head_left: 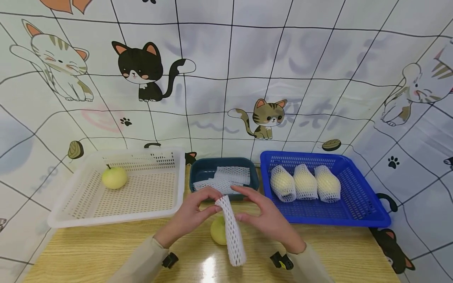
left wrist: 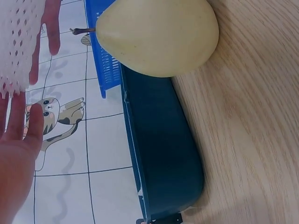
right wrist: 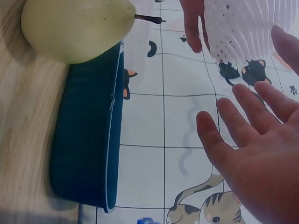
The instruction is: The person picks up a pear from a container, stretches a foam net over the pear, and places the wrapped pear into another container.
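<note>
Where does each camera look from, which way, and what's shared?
Head: on the head, facing forward and down at foam net and the pear behind it; left hand, right hand and sleeves show.
Left wrist: on that wrist, facing the pear, teal bin and foam net; left hand and right fingers show.
Right wrist: on that wrist, facing the same things; right hand and left fingers show.
Both wrist views share pear, teal bin and patterned backdrop.

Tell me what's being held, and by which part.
A white foam net sleeve, pinched by the left hand at its upper end in the head view; the right hand grips nothing.
</note>
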The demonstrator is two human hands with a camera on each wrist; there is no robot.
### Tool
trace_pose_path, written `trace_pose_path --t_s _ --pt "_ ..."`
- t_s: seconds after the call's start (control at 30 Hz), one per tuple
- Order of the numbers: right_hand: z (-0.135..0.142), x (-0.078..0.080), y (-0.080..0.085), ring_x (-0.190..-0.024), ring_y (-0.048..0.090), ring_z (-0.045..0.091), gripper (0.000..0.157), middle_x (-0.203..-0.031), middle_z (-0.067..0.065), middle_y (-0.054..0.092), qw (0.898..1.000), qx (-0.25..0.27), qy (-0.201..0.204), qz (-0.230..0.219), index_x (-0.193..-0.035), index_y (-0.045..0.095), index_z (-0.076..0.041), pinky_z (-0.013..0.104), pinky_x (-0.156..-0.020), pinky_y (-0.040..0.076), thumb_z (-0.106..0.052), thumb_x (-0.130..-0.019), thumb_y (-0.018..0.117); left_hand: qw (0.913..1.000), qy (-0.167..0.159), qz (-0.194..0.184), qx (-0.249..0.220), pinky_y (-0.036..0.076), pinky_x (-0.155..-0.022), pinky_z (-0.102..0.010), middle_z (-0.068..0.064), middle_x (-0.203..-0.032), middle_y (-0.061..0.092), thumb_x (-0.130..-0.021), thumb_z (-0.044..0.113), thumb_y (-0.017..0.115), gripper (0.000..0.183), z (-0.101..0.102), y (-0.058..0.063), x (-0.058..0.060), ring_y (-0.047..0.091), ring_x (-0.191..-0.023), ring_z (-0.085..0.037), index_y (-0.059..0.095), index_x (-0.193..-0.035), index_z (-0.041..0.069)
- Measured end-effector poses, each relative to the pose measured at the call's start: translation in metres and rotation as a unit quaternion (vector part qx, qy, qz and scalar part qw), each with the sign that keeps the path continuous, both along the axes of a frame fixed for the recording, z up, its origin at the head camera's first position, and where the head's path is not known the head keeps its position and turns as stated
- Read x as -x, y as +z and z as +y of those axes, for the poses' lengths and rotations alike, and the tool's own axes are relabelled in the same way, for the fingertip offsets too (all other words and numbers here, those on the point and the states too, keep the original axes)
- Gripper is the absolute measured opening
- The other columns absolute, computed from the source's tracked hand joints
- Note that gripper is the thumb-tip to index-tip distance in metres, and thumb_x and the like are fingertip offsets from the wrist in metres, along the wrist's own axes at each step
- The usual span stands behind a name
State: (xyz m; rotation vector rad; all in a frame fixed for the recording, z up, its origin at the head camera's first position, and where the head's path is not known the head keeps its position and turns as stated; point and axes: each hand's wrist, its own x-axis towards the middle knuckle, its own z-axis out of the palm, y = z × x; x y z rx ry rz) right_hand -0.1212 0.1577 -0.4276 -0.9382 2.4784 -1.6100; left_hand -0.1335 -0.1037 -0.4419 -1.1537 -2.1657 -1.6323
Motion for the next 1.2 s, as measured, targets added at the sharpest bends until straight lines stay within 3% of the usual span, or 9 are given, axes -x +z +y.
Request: trace_pose_path --t_s 0.17,0.3,0.43,0.57,0.77,0.9,0.97,1.07,1.2 --pt "-0.010 -0.002 0.002 -0.143 0.046 0.025 0.074 -0.158 -0.006 0.047 1.000 -0.006 -0.006 0.029 -0.156 0.047 -0.029 0.055 -0.109 0.044 -0.020 -0.091 0.082 0.9990 0.029 -0.021 0.028 0.054 -0.096 -0.039 0.000 -0.115 0.070 -0.094 0.003 0.074 0.019 0.003 -0.001 -0.001 0.065 -0.109 -0.018 0.070 -0.108 0.014" --pt "-0.016 -0.003 0.001 -0.140 0.049 0.025 0.075 -0.154 -0.002 0.051 0.996 -0.017 -0.020 0.086 -0.154 0.051 -0.024 0.056 -0.107 0.046 -0.019 -0.087 0.085 0.9972 0.053 -0.016 0.050 0.054 -0.095 -0.040 0.002 -0.116 0.069 -0.095 0.005 0.074 0.017 0.006 -0.001 -0.002 0.064 -0.109 -0.017 0.070 -0.108 0.015" --pt "-0.020 -0.003 -0.002 -0.131 0.056 0.025 0.066 -0.144 0.004 0.058 0.987 -0.018 -0.035 0.157 -0.144 0.060 -0.017 0.047 -0.101 0.051 -0.014 -0.083 0.088 0.9971 0.062 -0.003 0.045 0.054 -0.091 -0.041 0.001 -0.114 0.067 -0.095 0.000 0.073 0.019 0.010 -0.001 -0.003 0.062 -0.105 -0.017 0.067 -0.106 0.015" --pt "-0.023 -0.004 -0.005 -0.117 0.062 0.022 0.050 -0.132 0.004 0.062 0.980 0.005 -0.048 0.192 -0.125 0.067 -0.014 0.038 -0.092 0.056 -0.010 -0.081 0.089 0.9963 0.076 0.004 0.038 0.054 -0.088 -0.038 0.002 -0.110 0.066 -0.094 -0.003 0.072 0.021 0.013 -0.002 -0.003 0.061 -0.101 -0.015 0.066 -0.104 0.015" --pt "-0.025 -0.007 -0.008 -0.108 0.064 0.017 0.032 -0.119 -0.001 0.065 0.980 0.046 -0.071 0.178 -0.097 0.063 -0.018 0.032 -0.088 0.056 -0.006 -0.082 0.088 0.9927 0.107 -0.034 0.043 0.057 -0.088 -0.037 0.004 -0.106 0.068 -0.094 0.002 0.075 0.017 0.013 -0.002 -0.006 0.064 -0.098 -0.013 0.066 -0.104 0.014" --pt "-0.025 -0.009 -0.008 -0.107 0.065 0.018 0.031 -0.113 0.002 0.068 0.981 0.092 -0.067 0.155 -0.091 0.059 -0.018 0.031 -0.089 0.055 0.002 -0.084 0.082 0.9873 0.123 -0.095 0.035 0.057 -0.090 -0.047 0.002 -0.106 0.068 -0.096 0.008 0.073 0.012 0.013 -0.003 -0.008 0.067 -0.099 -0.015 0.067 -0.106 0.012" --pt "-0.025 -0.009 -0.009 -0.102 0.065 0.018 0.029 -0.107 0.005 0.069 0.980 0.133 -0.051 0.141 -0.091 0.058 -0.014 0.030 -0.088 0.054 0.007 -0.086 0.078 0.9828 0.125 -0.134 0.025 0.056 -0.092 -0.047 0.002 -0.107 0.067 -0.099 0.012 0.071 0.009 0.014 -0.003 -0.010 0.067 -0.099 -0.016 0.066 -0.107 0.013" --pt "-0.026 -0.009 -0.011 -0.096 0.061 0.015 0.025 -0.102 0.008 0.065 0.974 0.189 -0.032 0.119 -0.094 0.055 -0.007 0.027 -0.085 0.053 0.012 -0.088 0.070 0.9746 0.119 -0.190 -0.008 0.054 -0.092 -0.038 0.000 -0.106 0.066 -0.102 0.017 0.067 0.010 0.014 -0.003 -0.012 0.065 -0.100 -0.018 0.063 -0.109 0.012" --pt "-0.026 -0.011 -0.013 -0.093 0.055 0.012 0.020 -0.103 0.007 0.056 0.970 0.226 -0.033 0.081 -0.099 0.052 -0.003 0.024 -0.080 0.051 0.012 -0.093 0.063 0.9676 0.097 -0.217 -0.086 0.051 -0.077 -0.026 -0.005 -0.098 0.061 -0.106 0.010 0.059 0.011 0.014 -0.006 -0.012 0.061 -0.087 -0.015 0.055 -0.112 0.002"
